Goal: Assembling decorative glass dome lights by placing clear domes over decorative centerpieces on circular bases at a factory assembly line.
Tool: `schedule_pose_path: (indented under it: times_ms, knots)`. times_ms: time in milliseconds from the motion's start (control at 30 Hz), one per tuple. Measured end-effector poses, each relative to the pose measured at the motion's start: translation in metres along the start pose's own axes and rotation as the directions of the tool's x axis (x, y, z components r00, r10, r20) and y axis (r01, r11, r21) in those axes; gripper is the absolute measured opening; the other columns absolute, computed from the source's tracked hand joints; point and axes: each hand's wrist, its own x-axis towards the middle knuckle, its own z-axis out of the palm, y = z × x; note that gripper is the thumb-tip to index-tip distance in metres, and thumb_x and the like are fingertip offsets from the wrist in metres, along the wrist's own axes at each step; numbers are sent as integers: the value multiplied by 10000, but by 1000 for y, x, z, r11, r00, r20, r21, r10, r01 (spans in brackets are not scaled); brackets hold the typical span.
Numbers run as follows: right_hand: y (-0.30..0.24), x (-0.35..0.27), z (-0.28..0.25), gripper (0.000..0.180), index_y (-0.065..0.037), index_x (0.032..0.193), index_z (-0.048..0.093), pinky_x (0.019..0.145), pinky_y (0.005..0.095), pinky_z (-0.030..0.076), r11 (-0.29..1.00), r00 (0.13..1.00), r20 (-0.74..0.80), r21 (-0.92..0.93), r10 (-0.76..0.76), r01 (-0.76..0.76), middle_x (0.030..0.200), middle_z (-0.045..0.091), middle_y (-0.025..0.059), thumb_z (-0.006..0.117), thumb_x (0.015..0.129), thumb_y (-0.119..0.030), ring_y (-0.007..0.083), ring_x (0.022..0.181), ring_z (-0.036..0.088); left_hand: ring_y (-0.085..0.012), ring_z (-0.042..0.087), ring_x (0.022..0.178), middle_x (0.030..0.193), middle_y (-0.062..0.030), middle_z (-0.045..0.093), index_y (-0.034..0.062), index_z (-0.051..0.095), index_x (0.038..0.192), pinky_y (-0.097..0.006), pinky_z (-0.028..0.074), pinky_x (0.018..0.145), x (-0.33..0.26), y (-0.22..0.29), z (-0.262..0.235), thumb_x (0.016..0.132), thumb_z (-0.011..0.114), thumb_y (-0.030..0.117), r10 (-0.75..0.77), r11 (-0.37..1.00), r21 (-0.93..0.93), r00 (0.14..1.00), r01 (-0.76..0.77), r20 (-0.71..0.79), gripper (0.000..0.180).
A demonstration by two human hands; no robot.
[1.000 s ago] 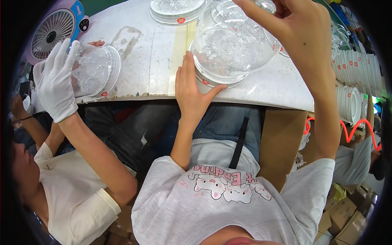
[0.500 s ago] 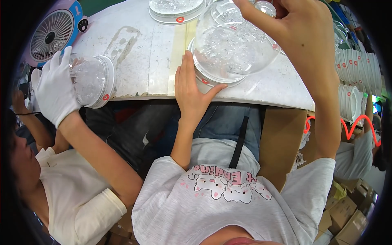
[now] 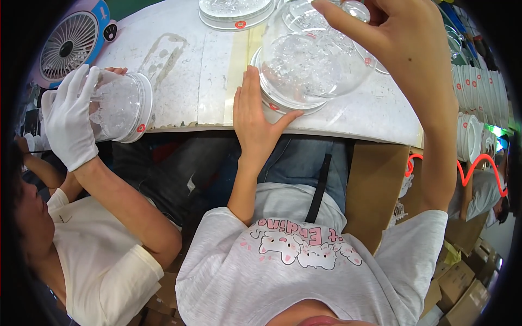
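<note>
A clear dome cover (image 3: 348,81) with a round knob (image 3: 357,11) is over a white round base (image 3: 296,107) near the table's front edge. Shiny clear pieces show through it. My left hand (image 3: 256,117) lies along the base's left and near side, fingers straight and thumb spread, touching the rim. Above, my right hand (image 3: 399,35) is curled around the knob; the upper edge cuts off part of its fingers. Whether the dome touches the base all round I cannot tell.
At left, a co-worker's gloved hand (image 3: 70,117) holds a similar domed piece (image 3: 122,106) on its side. A fan (image 3: 68,49) stands behind it. Another white-based piece (image 3: 236,13) sits at the back. Stacked white bases (image 3: 473,87) and a red coiled hose (image 3: 478,160) are at right.
My right hand and the knob have shifted slightly right. My left hand stays put. The co-worker's gloved hand has closed around the other domed piece, and bare fingertips now show behind it.
</note>
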Motion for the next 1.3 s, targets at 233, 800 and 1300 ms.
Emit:
schedule_pose_path:
  times_ms: [233, 800, 1300]
  knots:
    - [-1, 3, 2, 239, -13, 718, 556, 467, 308, 403, 1000, 999, 44, 3, -21, 21, 528, 511, 131, 699, 725, -205, 258, 465, 538, -343, 406, 1274, 1400, -199, 390, -42, 342, 1359, -464, 342, 1015, -1, -1, -1, 597, 816, 411, -31, 1000, -4, 1000, 31, -2, 1005]
    - [5, -5, 19, 235, -5, 753, 544, 529, 371, 422, 986, 979, -117, 8, -164, 166, 589, 540, 163, 661, 759, -209, 334, 539, 548, -348, 416, 1263, 1392, -211, 396, -44, 343, 1359, -466, 346, 1011, -4, -6, -1, 597, 820, 394, -25, 1000, 18, 1000, 25, 1, 1000]
    - [28, -10, 40, 179, -1, 731, 566, 616, 430, 455, 973, 938, -263, -15, -226, 230, 594, 559, 171, 616, 752, -172, 353, 620, 571, -366, 500, 1108, 1211, -231, 512, -58, 361, 1337, -397, 398, 945, -3, -6, 1, 584, 858, 294, -43, 999, -33, 999, 43, 13, 969]
